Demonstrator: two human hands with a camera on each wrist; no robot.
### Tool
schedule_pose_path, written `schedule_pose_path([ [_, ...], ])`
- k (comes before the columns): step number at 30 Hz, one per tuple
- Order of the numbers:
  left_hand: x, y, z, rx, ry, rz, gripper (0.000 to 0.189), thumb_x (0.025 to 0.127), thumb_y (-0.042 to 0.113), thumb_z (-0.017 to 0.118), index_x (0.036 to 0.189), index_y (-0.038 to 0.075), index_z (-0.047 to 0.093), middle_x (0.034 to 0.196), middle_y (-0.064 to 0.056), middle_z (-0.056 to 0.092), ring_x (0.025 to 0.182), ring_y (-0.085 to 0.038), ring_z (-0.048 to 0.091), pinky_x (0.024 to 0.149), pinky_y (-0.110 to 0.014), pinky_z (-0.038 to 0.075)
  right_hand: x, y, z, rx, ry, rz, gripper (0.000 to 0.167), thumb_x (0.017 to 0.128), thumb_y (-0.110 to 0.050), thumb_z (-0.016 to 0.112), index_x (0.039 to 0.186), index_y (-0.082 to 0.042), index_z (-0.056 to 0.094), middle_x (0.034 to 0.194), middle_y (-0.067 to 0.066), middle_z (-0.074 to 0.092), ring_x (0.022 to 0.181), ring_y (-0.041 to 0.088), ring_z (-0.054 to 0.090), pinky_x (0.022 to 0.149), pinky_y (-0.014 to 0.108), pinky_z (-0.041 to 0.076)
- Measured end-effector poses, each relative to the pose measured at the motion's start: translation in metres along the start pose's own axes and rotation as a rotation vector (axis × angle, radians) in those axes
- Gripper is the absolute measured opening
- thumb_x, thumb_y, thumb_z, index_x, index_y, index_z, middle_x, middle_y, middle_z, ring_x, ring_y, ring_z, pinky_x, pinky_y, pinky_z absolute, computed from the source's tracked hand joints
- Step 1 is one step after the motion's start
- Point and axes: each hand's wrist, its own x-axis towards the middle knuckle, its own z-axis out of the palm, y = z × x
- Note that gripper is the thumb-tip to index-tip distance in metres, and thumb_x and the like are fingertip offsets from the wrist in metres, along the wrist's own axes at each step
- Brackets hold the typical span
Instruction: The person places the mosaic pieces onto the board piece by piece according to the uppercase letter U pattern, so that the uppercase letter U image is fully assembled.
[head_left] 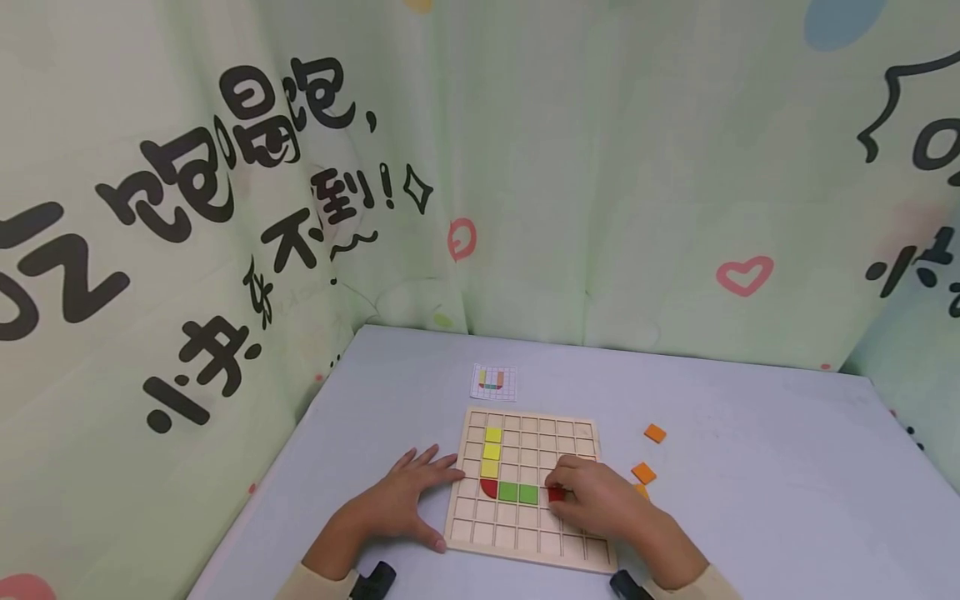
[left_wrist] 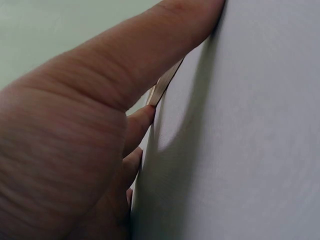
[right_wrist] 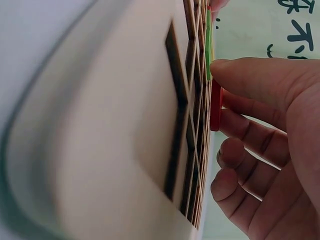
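Observation:
A wooden grid board (head_left: pixel 504 532) lies on the table. Its cells hold a column of yellow square tiles (head_left: pixel 491 451), a red quarter-round tile (head_left: pixel 490 488) below them, and two green square tiles (head_left: pixel 508 492) to the right of that. My right hand (head_left: pixel 603 498) pinches another red tile (right_wrist: pixel 216 107) between thumb and fingers, close over the board just right of the green tiles. That tile is partly hidden by the fingers in the head view. My left hand (head_left: pixel 401 497) is spread along the board's left edge, fingertips and thumb right at the frame.
Behind the board lies a small printed card (head_left: pixel 504 393) with a coloured U-shaped pattern on a grid. Several orange tiles (head_left: pixel 656 433) are scattered on the table right of the board, one partly covered by my right hand. Pale green curtains (head_left: pixel 600 208) stand behind the table.

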Motion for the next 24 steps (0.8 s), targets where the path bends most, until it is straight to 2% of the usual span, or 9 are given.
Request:
schedule_pose_path([
  [7,0.0001,-0.0009,0.0,0.001,-0.001,0.006,0.1,0.057,0.07,0.08,0.144,0.034,0.047,0.155,0.008,0.034,0.147,-0.023,0.011,0.116,-0.052,0.002,0.0039,-0.0028,0.0024,-0.016,-0.022,0.025,0.017,0.084,-0.021,0.072,0.101,-0.016,0.072,0.093,-0.014,0.056,0.077,0.003,0.048,0.071,0.026,0.048],
  [24,0.0005,-0.0005,0.0,0.006,-0.004,0.0,0.1,0.057,0.07,0.079,0.144,0.033,0.048,0.155,0.008,0.033,0.147,-0.023,0.012,0.116,-0.052,0.002,0.0092,-0.0046,0.0059,-0.012,-0.043,0.044,0.018,0.085,-0.024,0.073,0.101,-0.016,0.072,0.092,-0.013,0.056,0.076,0.003,0.048,0.07,0.027,0.049],
])
